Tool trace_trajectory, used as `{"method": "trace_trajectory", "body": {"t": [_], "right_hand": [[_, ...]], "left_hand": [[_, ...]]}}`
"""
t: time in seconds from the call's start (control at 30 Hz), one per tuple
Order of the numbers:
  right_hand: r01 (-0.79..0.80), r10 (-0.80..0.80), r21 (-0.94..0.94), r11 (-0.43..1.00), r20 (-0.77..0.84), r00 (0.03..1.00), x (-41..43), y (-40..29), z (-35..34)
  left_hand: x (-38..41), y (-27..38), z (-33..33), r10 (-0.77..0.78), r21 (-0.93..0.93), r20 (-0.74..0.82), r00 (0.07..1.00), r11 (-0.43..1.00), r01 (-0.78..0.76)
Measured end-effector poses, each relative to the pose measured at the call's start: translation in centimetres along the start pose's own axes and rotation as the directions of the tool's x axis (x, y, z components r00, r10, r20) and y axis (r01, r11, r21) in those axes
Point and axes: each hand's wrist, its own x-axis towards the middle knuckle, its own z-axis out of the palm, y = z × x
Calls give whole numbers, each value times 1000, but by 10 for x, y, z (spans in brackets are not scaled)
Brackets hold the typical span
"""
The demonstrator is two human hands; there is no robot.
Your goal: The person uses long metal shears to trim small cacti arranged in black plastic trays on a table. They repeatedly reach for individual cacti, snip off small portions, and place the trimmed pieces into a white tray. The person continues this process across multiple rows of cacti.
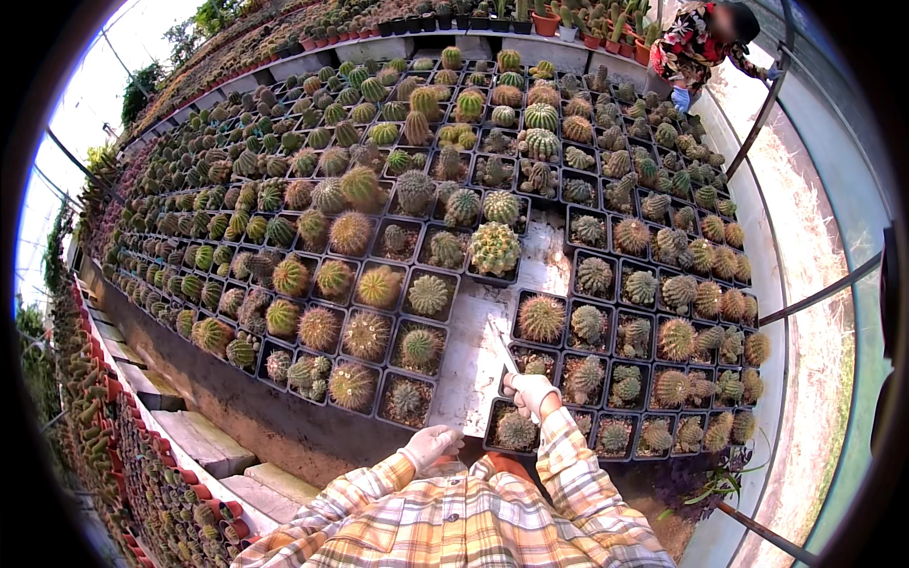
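My right hand (531, 395), in a pale glove, grips a slender light-coloured tool (503, 346). The tool points up and left over a bare strip of white bench top (469, 355); its exact kind is unclear. Just below this hand sits a square black pot with a grey-green cactus (516, 430). Near the bench's front edge, close to my body, is my gloved left hand (433, 447) with its fingers curled; whether anything is inside them is hidden. Nearest to it stands a potted cactus (405, 399). Farther up the strip, a large knobbly cactus (495, 250) stands in its pot.
Square pots of cacti crowd both sides of the strip. Another person (699, 42) with blue gloves stands at the far right corner. Metal greenhouse poles (820, 290) run along the right. To the left lie a soil path (284, 419) and concrete blocks (206, 444).
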Motion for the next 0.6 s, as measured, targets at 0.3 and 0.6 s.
{"method": "trace_trajectory", "body": {"t": [0.3,0.6], "right_hand": [[0,-205,-601,799,-273,940,-34,45,22],[-93,-253,-735,672,-346,903,13,21,22]], "left_hand": [[91,60,61,81,89,19,996,993,-83],[180,74,62,213,604,-198,957,795,-52]]}}
